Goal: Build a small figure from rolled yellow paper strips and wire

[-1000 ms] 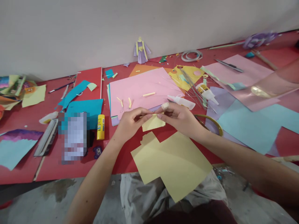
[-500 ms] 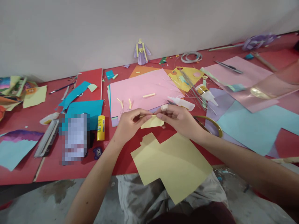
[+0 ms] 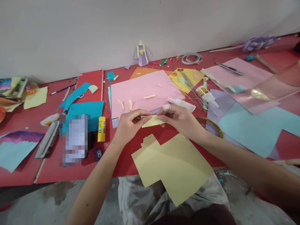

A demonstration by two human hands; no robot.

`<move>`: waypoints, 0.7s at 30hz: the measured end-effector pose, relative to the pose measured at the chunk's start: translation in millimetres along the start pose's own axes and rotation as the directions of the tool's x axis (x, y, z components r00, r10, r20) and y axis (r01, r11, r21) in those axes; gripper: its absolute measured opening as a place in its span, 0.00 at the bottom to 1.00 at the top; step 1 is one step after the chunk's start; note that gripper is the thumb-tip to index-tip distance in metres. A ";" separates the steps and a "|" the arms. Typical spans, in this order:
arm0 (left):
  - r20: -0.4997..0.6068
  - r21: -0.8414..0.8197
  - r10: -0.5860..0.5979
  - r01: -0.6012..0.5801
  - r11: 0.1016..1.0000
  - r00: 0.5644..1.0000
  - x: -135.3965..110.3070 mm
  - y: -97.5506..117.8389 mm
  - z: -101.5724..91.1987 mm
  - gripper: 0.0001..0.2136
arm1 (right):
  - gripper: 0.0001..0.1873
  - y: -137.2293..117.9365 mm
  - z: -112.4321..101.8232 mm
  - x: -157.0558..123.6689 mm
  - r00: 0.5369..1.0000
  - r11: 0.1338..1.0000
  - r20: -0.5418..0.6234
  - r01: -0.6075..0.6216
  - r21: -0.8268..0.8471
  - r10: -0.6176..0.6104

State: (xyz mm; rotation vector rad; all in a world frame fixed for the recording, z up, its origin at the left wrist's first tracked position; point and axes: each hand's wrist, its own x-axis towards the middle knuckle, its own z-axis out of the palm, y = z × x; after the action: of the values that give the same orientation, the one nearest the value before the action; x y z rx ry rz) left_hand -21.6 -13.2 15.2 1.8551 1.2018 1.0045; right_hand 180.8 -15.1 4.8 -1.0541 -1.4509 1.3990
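Note:
My left hand [image 3: 129, 123] and my right hand [image 3: 179, 118] meet above the red table [image 3: 23, 175], both pinching a small pale yellow paper piece [image 3: 152, 121] along its top edge, where it looks rolled over. A pale bandage wraps my right thumb. Below the hands lies a large pale yellow sheet [image 3: 173, 167] with notched cut-outs, hanging over the table's front edge. Behind the hands sits a pink sheet [image 3: 140, 89] with a few small yellow paper rolls [image 3: 150, 96] on it.
A yellow glue stick [image 3: 101, 128] and a blurred rectangular object [image 3: 75, 139] lie left of my hands. Glue bottles [image 3: 207, 93], thin wires, teal paper [image 3: 85, 109], light blue paper [image 3: 253, 128] and a small purple paper figure [image 3: 142, 53] by the wall surround the work spot.
The small yellow piece has become narrower between my fingers as its top edge rolls over. Both hands stay in about the same spot.

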 end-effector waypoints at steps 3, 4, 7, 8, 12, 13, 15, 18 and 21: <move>-0.059 0.108 0.142 -0.135 0.985 0.988 -2.3 4.8 1.0 0.05 | 0.13 2.1 -1.5 1.1 0.996 0.993 0.053 -0.072 0.094 0.067; -0.068 0.135 0.216 -0.205 0.969 0.974 -3.1 6.4 1.4 0.04 | 0.13 2.9 -1.9 1.4 0.993 0.988 0.079 -0.095 0.118 0.086; -0.062 0.131 0.393 -0.383 0.915 0.917 -5.2 9.7 2.1 0.03 | 0.11 4.3 -1.7 1.6 0.980 0.975 0.160 -0.148 0.167 0.122; -0.056 0.113 0.418 -0.410 0.905 0.907 -5.6 10.3 2.0 0.03 | 0.11 4.0 -1.3 1.5 0.975 0.970 0.180 -0.164 0.178 0.132; -0.015 0.056 0.441 -0.440 0.896 0.897 -6.1 10.9 0.3 0.03 | 0.12 -0.6 1.0 0.5 0.959 0.950 0.225 -0.221 0.220 0.171; -0.006 0.044 0.447 -0.446 0.894 0.895 -6.2 11.0 -0.2 0.04 | 0.11 -2.1 1.3 0.3 0.957 0.946 0.228 -0.229 0.228 0.177; 0.007 0.021 0.453 -0.453 0.891 0.892 -6.3 11.3 -0.7 0.05 | 0.11 -4.5 1.4 0.1 0.953 0.942 0.239 -0.242 0.231 0.186; 0.012 -0.009 0.456 -0.456 0.890 0.890 -7.0 11.6 -0.8 0.07 | 0.10 -4.7 0.7 0.4 0.950 0.938 0.249 -0.248 0.243 0.187; 0.008 -0.003 0.447 -0.447 0.895 0.895 -7.4 12.0 -0.7 0.08 | 0.10 -1.3 -0.2 0.7 0.952 0.937 0.246 -0.244 0.250 0.183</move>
State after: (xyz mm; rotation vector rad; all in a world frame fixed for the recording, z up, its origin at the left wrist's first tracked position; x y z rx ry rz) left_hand -19.4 -23.9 24.1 2.1865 0.7758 1.2362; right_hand 180.7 -14.3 6.1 -0.9193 -1.2681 1.8675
